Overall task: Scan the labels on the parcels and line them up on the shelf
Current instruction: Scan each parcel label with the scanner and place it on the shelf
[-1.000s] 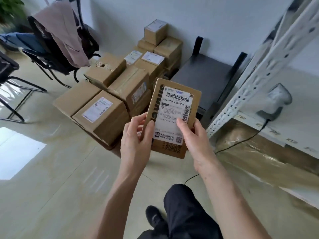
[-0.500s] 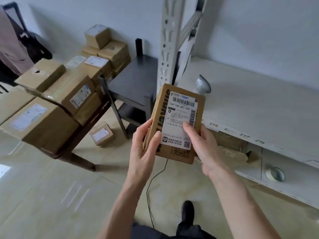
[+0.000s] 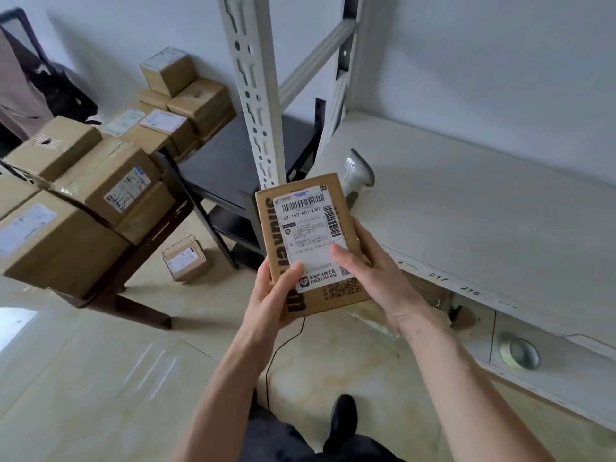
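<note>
Two hands' grip, parcel (image 3: 308, 241) edges.

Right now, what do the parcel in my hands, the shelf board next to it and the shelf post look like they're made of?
The parcel looks like matte brown cardboard with a white paper label stuck on. The shelf board has a dull off-white painted or laminated face; its core cannot be told. The shelf post looks like painted metal, judging by its punched slots.
</note>
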